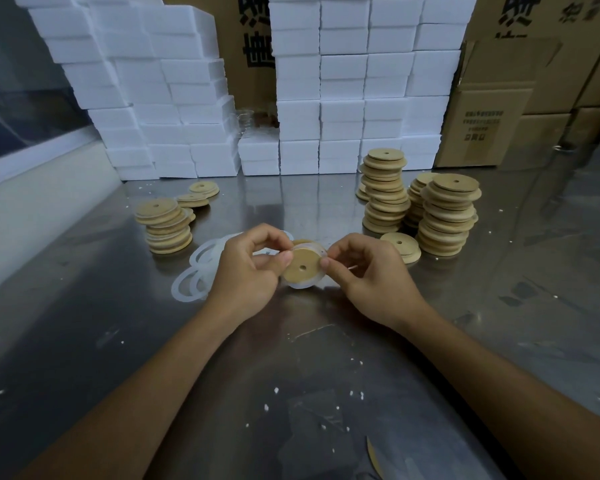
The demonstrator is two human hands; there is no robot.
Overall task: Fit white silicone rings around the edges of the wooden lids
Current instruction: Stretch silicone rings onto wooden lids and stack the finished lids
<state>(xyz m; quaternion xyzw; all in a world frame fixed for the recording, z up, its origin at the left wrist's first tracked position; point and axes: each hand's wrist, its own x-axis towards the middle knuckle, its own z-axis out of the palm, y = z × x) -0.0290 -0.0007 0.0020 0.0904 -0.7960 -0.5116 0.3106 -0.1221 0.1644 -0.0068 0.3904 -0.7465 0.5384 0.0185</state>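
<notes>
Your work surface is a brushed steel table (326, 341), scuffed and reflective, speckled with small white foam crumbs (276, 389). Along the back stand walls of white foam blocks (343, 81), matte and square-edged, with brown cardboard cartons (492, 109) behind and to the right of them. To your right rise tall, uneven stacks of bare wooden lids (447, 216), flat round discs of pale wood, each with a small centre hole; a single lid (400, 247) lies flat just beside your right hand. To your left sits a shorter stack of lids (167, 225), which seem to carry pale rims, with two more low piles (198, 195) behind it. A loose heap of white silicone rings (198, 271), thin, translucent and floppy, lies on the table, partly hidden by your left hand (253, 268). Between your hands, held above the table and tilted toward you, is the wooden lid (303, 266) with a silicone ring (300, 284) stretched partway round its edge. Your left hand's thumb and curled fingers pinch the lid's left edge. Your right hand (368, 271) pinches the ring at the lid's right edge between thumb and forefinger, the other fingers curled.
</notes>
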